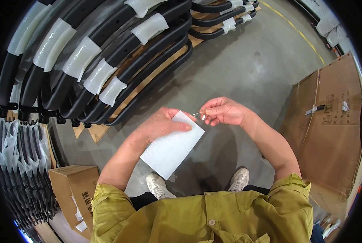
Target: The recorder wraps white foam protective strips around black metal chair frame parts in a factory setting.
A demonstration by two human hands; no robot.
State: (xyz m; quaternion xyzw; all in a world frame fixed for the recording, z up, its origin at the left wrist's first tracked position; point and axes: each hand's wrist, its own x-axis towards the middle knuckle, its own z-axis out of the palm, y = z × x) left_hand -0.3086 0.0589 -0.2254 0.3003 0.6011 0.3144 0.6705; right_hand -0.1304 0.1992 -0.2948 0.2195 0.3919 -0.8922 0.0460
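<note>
My left hand (164, 123) is closed on a white rectangular foam sheet (173, 150), its thumb lying across the upper part. Just to the right, my right hand (223, 112) pinches a small strip of clear film (199, 116) between thumb and fingertips. The film reaches from the sheet's upper edge to those fingertips; whether it is tape I cannot tell. Ahead and to the left stand black bent metal tubes (154, 48), several of them wrapped with white foam pieces (81, 58). Neither hand touches the tubes.
A large cardboard box (331, 117) stands at the right. At the lower left is a smaller open carton (73, 190) with white pieces inside. More wrapped black tubes (23, 162) are stacked at the far left. A yellow line (294, 28) crosses the grey floor (246, 77).
</note>
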